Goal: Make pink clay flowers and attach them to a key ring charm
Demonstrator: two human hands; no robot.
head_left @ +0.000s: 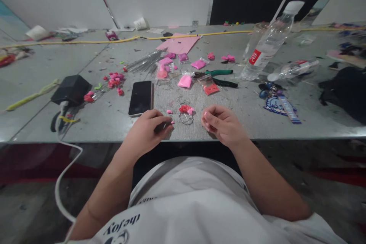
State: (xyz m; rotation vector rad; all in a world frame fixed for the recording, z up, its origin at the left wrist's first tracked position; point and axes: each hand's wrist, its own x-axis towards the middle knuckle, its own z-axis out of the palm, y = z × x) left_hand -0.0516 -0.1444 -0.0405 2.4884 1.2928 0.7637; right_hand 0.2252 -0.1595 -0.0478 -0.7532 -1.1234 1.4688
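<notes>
My left hand (148,129) rests at the table's near edge with its fingers closed in a pinch. A tiny pink piece of clay (172,122) shows at its fingertips. My right hand (224,124) is curled, thumb against fingers; a speck of pink shows at the tips, too small to name. Between the hands lies a wire ring (186,119) with red and pink clay flowers (185,109) on its upper side. Another pink clay lump (169,111) sits just left of the ring. Above my left hand lies a phone (140,98) with a dark screen.
Small bags of pink clay (185,81), a bag of red clay (209,85), green-handled pliers (219,72) and a bundle of wires (145,61) lie farther back. Water bottle (268,45) and keychain (281,106) are right; black adapter (71,89) and red clay flowers (114,80) left.
</notes>
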